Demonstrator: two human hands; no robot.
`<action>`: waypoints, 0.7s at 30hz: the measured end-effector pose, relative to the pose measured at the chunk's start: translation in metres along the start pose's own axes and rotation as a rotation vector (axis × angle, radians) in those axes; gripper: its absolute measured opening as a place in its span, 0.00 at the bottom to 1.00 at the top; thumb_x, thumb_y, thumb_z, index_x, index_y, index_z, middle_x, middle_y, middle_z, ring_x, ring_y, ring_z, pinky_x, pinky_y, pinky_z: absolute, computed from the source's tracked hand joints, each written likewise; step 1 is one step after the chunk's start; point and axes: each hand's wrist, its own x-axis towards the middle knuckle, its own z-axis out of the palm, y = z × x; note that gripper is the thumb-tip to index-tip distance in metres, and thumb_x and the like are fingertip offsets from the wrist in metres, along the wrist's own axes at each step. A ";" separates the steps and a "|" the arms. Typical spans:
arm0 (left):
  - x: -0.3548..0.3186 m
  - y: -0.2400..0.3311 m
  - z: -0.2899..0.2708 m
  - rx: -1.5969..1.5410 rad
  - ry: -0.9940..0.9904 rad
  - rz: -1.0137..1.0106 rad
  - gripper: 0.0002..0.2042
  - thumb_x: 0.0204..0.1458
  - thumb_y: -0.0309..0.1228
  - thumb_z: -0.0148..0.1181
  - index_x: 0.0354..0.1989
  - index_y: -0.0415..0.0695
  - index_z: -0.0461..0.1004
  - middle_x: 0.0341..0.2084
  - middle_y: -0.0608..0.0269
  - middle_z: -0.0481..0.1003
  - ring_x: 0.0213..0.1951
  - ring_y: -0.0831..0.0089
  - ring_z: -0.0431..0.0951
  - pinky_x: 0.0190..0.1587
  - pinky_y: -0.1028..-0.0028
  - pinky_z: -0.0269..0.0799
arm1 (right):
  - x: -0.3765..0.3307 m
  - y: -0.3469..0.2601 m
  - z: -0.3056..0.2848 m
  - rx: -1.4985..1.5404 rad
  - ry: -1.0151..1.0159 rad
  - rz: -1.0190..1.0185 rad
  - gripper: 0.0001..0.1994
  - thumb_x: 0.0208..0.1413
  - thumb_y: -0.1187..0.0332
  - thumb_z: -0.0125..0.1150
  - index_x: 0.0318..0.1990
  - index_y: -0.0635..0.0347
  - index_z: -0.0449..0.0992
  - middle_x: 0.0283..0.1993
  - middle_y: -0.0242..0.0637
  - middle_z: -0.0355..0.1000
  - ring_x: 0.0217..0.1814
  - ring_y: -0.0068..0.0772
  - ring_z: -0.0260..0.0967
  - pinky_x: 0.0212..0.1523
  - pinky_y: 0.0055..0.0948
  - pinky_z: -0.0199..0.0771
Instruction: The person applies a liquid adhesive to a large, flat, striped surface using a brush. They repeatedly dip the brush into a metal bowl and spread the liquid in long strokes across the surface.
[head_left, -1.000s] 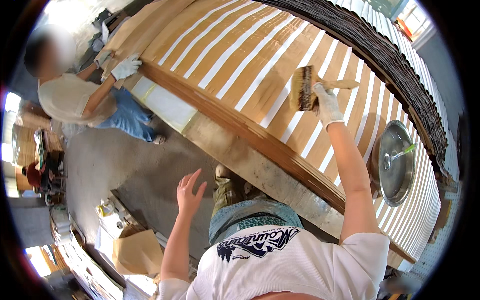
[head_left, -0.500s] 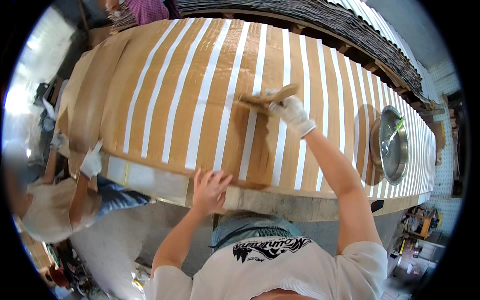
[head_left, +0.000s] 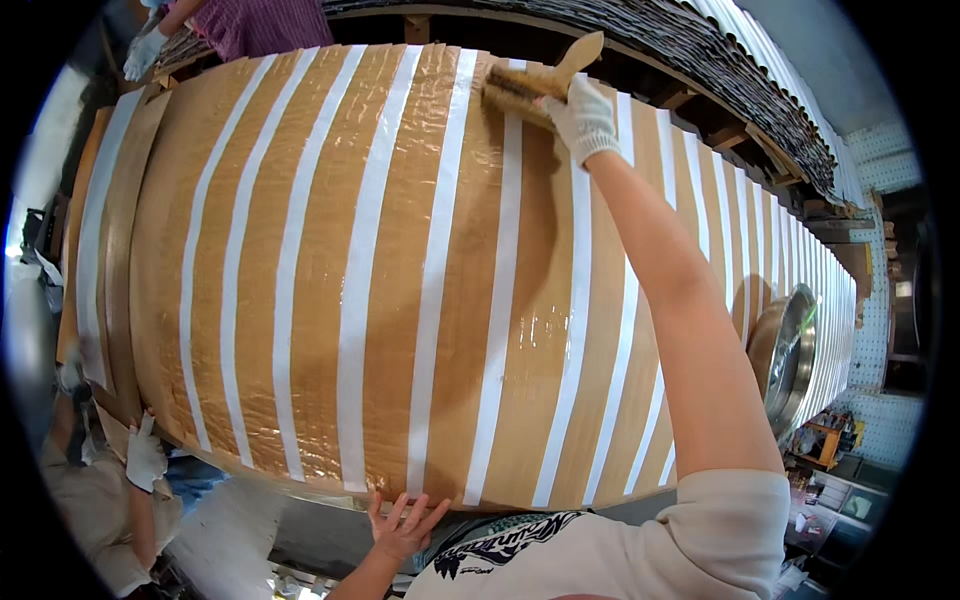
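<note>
In a white knit glove, my right hand (head_left: 585, 120) is closed round the wooden handle of a wide brush (head_left: 522, 98). The brush's bristles meet the brown sheets (head_left: 330, 400) near the far edge of the table. These sheets overlap in a long row, showing white strips (head_left: 352, 400) between brown bands. Much of the brown surface around the middle and left shines as if wet. My bare left hand (head_left: 402, 528) lies with fingers spread on the near edge of the row.
At right, a metal bowl (head_left: 798, 350) with a green-handled tool rests on the sheets. Stacked dark-edged sheets (head_left: 640, 45) line the far side. A co-worker's gloved hand (head_left: 146, 455) is at the left end; another person's gloved hand (head_left: 145, 52) is at far left.
My right hand has carried the brush away from me, from the middle to the far edge. My body leans further over the table. The left hand stays at the near edge.
</note>
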 end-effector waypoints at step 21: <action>0.005 0.007 -0.012 -0.139 0.082 -0.089 0.42 0.34 0.29 0.67 0.66 0.70 0.68 0.63 0.70 0.62 0.67 0.63 0.58 0.70 0.38 0.47 | -0.412 -0.006 -0.139 0.324 -0.698 -0.607 0.16 0.57 0.64 0.65 0.54 0.47 0.81 0.51 0.36 0.78 0.47 0.39 0.77 0.49 0.37 0.77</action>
